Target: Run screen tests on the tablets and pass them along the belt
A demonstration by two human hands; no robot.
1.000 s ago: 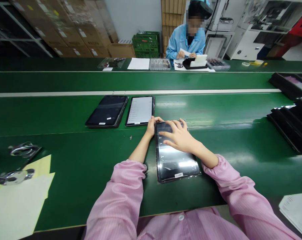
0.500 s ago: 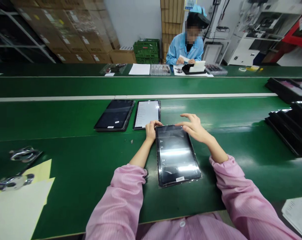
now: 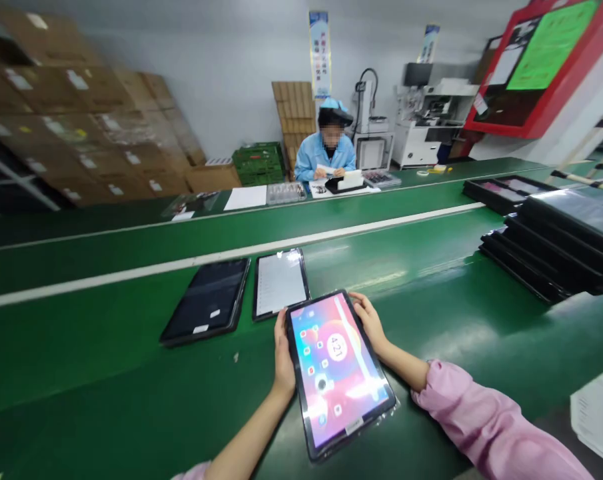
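A tablet (image 3: pixel 342 373) with a lit, colourful home screen showing 4:21 is held by both my hands, apparently tilted up from the green bench. My left hand (image 3: pixel 284 357) is closed around its left edge near the top. On the opposite edge, my right hand (image 3: pixel 370 323) grips close to the upper corner, its fingers partly behind the tablet. Just beyond lies a second tablet (image 3: pixel 281 283) with a white list on its screen. Left of that one rests a dark-screened tablet (image 3: pixel 208 300) bearing small white labels, seemingly stacked on another.
Black trays (image 3: pixel 551 247) are piled at the right, with more trays (image 3: pixel 501 190) behind. White papers (image 3: pixel 598 417) lie at the right front. Across the bench (image 3: pixel 131 347), a co-worker in blue (image 3: pixel 326 153) handles something white. Cardboard boxes (image 3: pixel 91 127) and green crates (image 3: pixel 258 163) stand behind.
The tablet's screen went from dark to a bright home screen. My right hand moved from over its top edge to gripping its right side. The view has tilted up and turned right.
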